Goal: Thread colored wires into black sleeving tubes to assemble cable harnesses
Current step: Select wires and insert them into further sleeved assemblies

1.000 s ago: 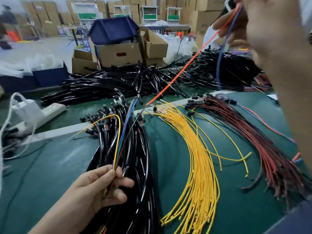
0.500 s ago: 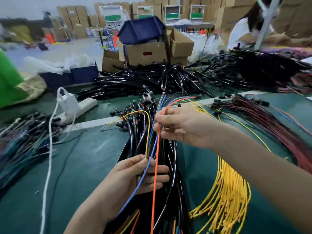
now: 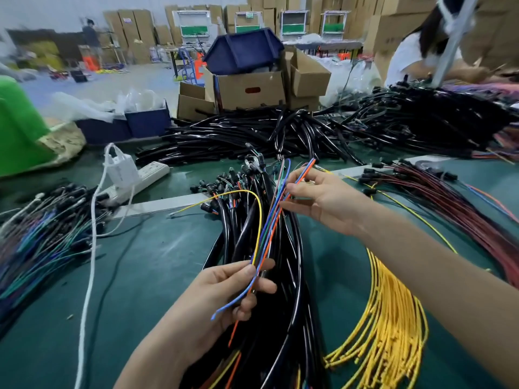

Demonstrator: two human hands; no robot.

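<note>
left hand (image 3: 224, 289) fingers pinch colored wires (image 3: 268, 232) | right hand (image 3: 323, 202) fingers pinch same wires

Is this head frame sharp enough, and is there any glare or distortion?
Head view: left hand, right hand and held wires sharp at centre; green shape and far background at left blurred; wide-angle bowing toward edges; glare streaks on black tubes; lighting even, shadows soft.

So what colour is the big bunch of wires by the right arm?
The wire bunch is yellow, seen best in the head view.
</note>
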